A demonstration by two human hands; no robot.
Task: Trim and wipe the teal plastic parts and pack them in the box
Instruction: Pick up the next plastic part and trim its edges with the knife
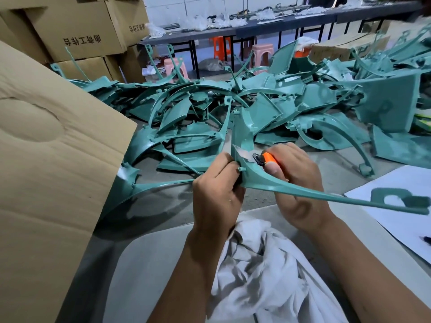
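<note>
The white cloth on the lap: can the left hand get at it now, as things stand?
Probably not at once. The white cloth lies uncovered just below the left hand, but that hand grips the teal part being trimmed, so it must let go first.

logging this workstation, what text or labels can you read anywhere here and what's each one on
"品作工春曾", roughly: upside-down black characters on the front of the stacked carton; reading unsure.
Second black print on that carton's side: too blurred to read.
No readable text on the box flap, knife, teal part, rag or white sheet.
</note>
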